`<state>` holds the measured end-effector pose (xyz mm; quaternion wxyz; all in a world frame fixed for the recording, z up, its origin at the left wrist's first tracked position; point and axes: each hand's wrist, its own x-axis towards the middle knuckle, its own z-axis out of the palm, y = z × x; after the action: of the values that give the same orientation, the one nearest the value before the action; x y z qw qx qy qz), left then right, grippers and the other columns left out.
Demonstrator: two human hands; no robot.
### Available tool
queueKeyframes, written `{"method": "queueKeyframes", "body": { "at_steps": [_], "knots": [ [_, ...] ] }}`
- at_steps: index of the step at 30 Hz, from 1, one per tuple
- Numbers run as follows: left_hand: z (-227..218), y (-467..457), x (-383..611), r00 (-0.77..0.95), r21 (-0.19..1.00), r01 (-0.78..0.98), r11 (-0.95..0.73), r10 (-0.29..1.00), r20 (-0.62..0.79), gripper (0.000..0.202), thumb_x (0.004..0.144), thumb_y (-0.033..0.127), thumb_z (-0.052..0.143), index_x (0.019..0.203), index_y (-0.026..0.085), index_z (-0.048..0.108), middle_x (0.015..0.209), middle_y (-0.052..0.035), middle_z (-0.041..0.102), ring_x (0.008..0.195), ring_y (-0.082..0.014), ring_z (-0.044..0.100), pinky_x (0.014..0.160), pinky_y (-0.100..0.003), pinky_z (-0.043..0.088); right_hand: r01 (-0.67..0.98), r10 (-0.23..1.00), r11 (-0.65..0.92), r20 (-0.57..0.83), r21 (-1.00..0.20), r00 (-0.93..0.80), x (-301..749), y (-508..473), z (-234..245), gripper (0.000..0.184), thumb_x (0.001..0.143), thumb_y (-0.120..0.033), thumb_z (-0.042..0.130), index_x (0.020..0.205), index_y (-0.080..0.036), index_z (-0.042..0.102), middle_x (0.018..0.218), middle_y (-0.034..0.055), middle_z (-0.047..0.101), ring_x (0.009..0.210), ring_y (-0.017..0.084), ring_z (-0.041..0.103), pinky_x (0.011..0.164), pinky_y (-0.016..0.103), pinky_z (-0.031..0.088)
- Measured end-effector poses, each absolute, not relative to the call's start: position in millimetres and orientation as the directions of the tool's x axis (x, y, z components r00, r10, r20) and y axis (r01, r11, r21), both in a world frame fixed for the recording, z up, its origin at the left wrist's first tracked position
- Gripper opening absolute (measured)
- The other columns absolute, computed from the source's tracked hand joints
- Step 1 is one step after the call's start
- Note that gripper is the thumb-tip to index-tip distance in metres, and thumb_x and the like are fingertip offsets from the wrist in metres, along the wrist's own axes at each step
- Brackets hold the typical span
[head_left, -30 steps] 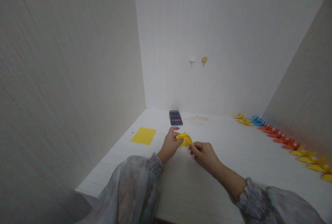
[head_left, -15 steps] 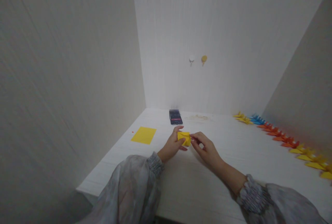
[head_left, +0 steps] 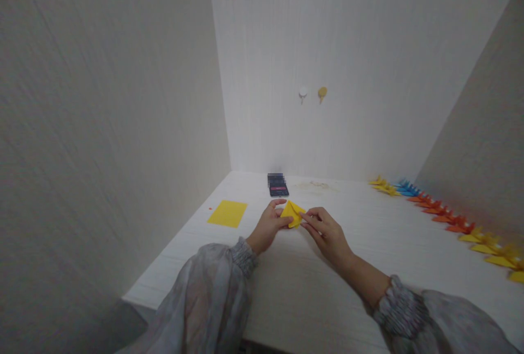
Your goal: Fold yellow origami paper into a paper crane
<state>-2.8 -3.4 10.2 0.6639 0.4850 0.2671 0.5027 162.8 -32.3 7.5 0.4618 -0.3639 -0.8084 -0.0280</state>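
Note:
A small folded piece of yellow origami paper (head_left: 291, 213) is held above the white table, between both hands. My left hand (head_left: 269, 225) grips its left side, thumb across the front and fingers behind. At its right corner, my right hand (head_left: 325, 234) pinches the paper between thumb and fingertips. The folded paper looks diamond-shaped, with a crease near its top point. Fingers hide part of its lower and rear side. A flat yellow paper sheet (head_left: 227, 213) lies on the table to the left of my hands.
A phone (head_left: 278, 186) stands near the back wall. Folded paper cranes in yellow (head_left: 493, 247), red-orange (head_left: 444, 214) and blue (head_left: 406, 188) line the table's right side. Two hooks, one white (head_left: 303, 92) and one tan (head_left: 322, 92), are on the wall. A tiny red scrap (head_left: 210, 208) lies at left.
The folded yellow paper has turned from a squarish outline to a diamond with its point up. My right fingers have closed in on its right corner.

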Motion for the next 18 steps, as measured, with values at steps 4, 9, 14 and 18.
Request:
{"method": "queueKeyframes", "body": {
  "at_steps": [4,9,14,18],
  "knots": [
    [10.7,-5.6,-1.9,0.374,0.903,-0.428,0.041,0.917,0.136,0.053,0.060,0.016,0.065,0.104,0.018,0.035,0.087,-0.0064,0.059,0.076,-0.0170,0.059,0.069,-0.034,0.046,0.617,0.543,0.730,0.798,-0.293,-0.263,163.0,-34.7,10.5,0.022,0.080,-0.019,0.046,0.098,-0.023,0.058,0.080,0.0047,0.052,0.073,0.014,0.053,0.062,0.026,0.048],
    [11.7,-5.5,-2.0,0.376,0.907,-0.420,0.033,0.916,0.140,0.059,0.056,0.014,0.069,0.104,0.017,0.035,0.082,-0.0044,0.061,0.072,-0.0152,0.060,0.071,-0.033,0.045,0.605,0.569,0.737,0.760,-0.302,-0.314,162.6,-36.4,11.0,0.023,0.081,-0.020,0.045,0.100,-0.024,0.057,0.083,0.0055,0.055,0.076,0.015,0.054,0.065,0.028,0.048],
    [8.0,-2.8,-3.0,0.362,0.920,-0.392,0.000,0.919,0.155,0.058,0.057,0.016,0.069,0.104,0.017,0.036,0.077,-0.0029,0.061,0.068,-0.0139,0.059,0.068,-0.029,0.045,0.630,0.547,0.745,0.741,-0.219,-0.389,164.7,-33.9,8.1,0.024,0.081,-0.021,0.044,0.101,-0.025,0.058,0.087,0.0068,0.056,0.074,0.015,0.053,0.062,0.028,0.047],
    [5.5,-1.3,-3.2,0.358,0.925,-0.378,-0.023,0.918,0.169,0.059,0.056,0.017,0.070,0.104,0.017,0.036,0.078,-0.0032,0.061,0.070,-0.0143,0.060,0.070,-0.030,0.045,0.657,0.530,0.740,0.725,-0.143,-0.440,166.2,-32.0,6.2,0.024,0.081,-0.020,0.044,0.100,-0.024,0.058,0.087,0.0073,0.055,0.071,0.014,0.051,0.060,0.027,0.045]
  ]
}}
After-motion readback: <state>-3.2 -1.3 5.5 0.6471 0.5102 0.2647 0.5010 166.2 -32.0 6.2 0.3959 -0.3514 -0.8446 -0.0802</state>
